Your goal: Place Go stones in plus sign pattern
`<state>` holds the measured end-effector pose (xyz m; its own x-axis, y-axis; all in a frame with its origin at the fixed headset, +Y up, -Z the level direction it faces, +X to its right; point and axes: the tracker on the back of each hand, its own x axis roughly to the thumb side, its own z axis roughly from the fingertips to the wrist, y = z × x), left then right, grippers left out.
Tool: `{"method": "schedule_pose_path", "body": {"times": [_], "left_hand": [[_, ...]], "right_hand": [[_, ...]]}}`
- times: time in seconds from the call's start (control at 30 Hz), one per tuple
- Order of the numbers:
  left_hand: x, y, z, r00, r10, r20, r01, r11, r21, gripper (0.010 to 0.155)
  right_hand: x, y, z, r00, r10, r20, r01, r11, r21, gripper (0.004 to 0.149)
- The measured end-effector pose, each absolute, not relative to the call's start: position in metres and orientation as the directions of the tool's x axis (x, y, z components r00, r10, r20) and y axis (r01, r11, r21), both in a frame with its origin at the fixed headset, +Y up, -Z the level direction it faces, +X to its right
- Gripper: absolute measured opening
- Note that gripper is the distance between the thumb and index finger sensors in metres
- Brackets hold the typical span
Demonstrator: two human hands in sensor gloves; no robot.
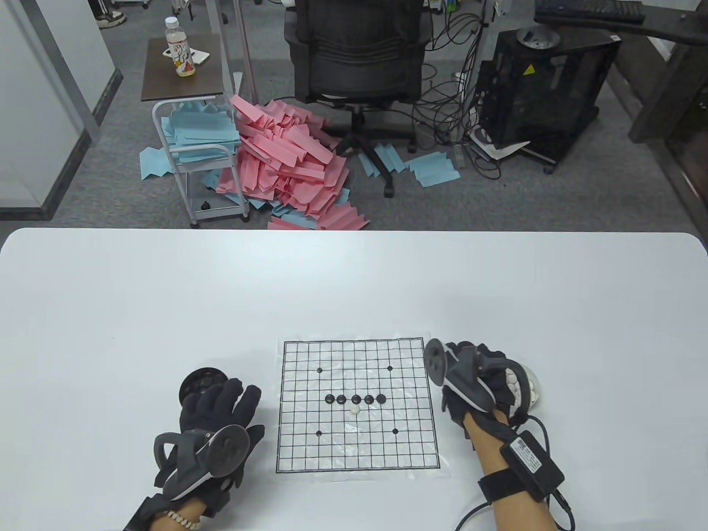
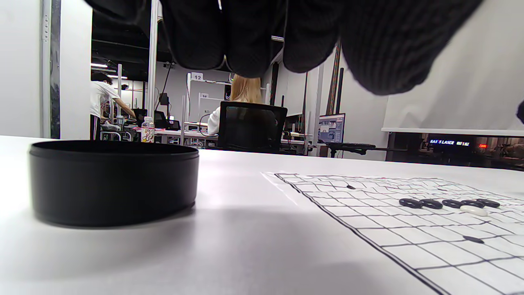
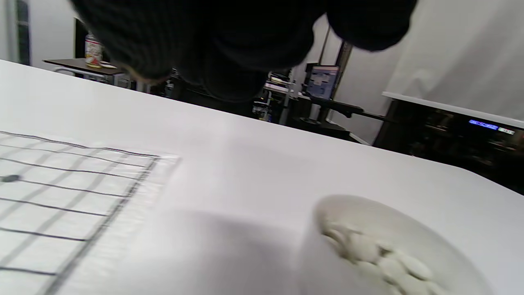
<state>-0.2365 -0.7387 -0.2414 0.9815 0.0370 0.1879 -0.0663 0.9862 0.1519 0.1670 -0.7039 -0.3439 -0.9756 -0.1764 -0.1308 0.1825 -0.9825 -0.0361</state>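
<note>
A paper Go board (image 1: pixel 310 453) lies at the table's front centre. Several black stones (image 1: pixel 355 399) form a horizontal row at its middle, and one white stone (image 1: pixel 355 410) sits just below the row's centre. My left hand (image 1: pixel 235 401) rests flat on the table left of the board, fingers spread, holding nothing, next to a black bowl (image 1: pixel 199 381). My right hand (image 1: pixel 500 376) hovers over a white bowl (image 1: pixel 535 387) right of the board. The right wrist view shows that bowl (image 3: pixel 327 213) with white stones (image 3: pixel 389 262) below my fingers (image 3: pixel 204 41); whether they hold a stone is hidden.
The left wrist view shows the black bowl (image 2: pixel 114 180) left of the board (image 2: pixel 409 241), with the stone row (image 2: pixel 446 203) and the white stone (image 2: pixel 473 210). Bare white table lies beyond the board. An office chair (image 1: pixel 354 66) stands past the far edge.
</note>
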Motion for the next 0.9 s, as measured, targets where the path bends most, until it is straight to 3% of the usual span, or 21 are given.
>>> {"method": "schedule_pose_path", "body": {"times": [0.17,0.4,0.63,0.9], "left_hand": [[-0.235,-0.739,-0.242,0.981,0.037,0.190,-0.066,0.987,0.148,0.071],[-0.234,-0.741,-0.243,0.982,0.037,0.187,-0.063,0.989,0.137,0.071],[-0.233,-0.741,-0.242,0.982,0.037,0.183,-0.062,0.990,0.130,0.071],[-0.233,-0.741,-0.243,0.982,0.035,0.184,-0.060,0.990,0.127,0.071]], "right_hand": [[0.218,-0.719,-0.346,-0.942,-0.235,-0.238,0.226,-0.972,0.062,0.049],[0.248,-0.755,-0.347,-0.928,-0.226,-0.297,0.165,-0.962,0.219,0.049],[0.255,-0.759,-0.357,-0.909,-0.175,-0.380,0.082,-0.966,0.247,0.053],[0.249,-0.766,-0.363,-0.885,-0.235,-0.402,0.158,-0.963,0.217,0.045]]}}
